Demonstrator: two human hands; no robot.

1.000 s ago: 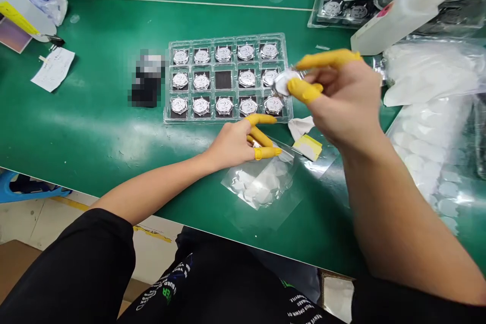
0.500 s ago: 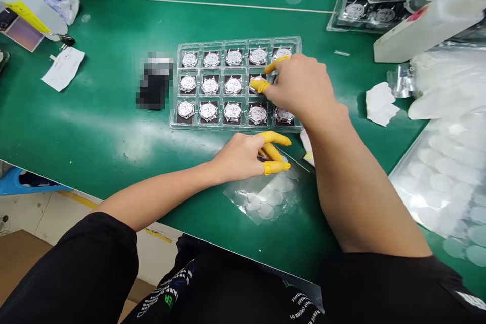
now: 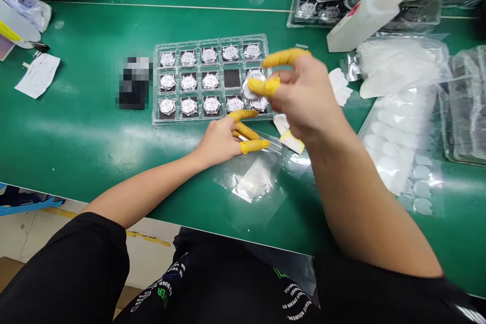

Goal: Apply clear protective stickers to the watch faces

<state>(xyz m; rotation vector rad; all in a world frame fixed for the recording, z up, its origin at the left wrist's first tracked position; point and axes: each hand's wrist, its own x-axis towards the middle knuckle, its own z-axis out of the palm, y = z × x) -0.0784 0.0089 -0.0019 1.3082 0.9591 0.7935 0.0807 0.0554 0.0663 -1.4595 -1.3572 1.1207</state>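
Note:
My right hand (image 3: 294, 86), in yellow finger cots, pinches a round silver watch case (image 3: 250, 90) between thumb and fingers. It hangs over the right end of a clear plastic tray (image 3: 155, 116) of similar watch cases (image 3: 210, 80) on black pads. One middle-row cell shows a bare black pad (image 3: 232, 79). In front of the tray, my left hand (image 3: 224, 139), also in yellow finger cots, is curled around a slim metallic thing (image 3: 239, 136), mostly hidden by the fingers. Beneath it lies a clear plastic bag (image 3: 258, 179) with pale pieces inside.
A white cloth with a yellow patch (image 3: 290, 139) lies by the tray's right corner. A white plastic bottle (image 3: 360, 20) and stacked clear trays (image 3: 304, 20) stand at the back right. Sheets of round clear stickers (image 3: 395, 147) lie right; a paper slip (image 3: 38, 76) lies left.
My right hand has lifted a watch case out of the middle row and moved it rightward. My left hand stays in front of the tray. The view has shifted to the right.

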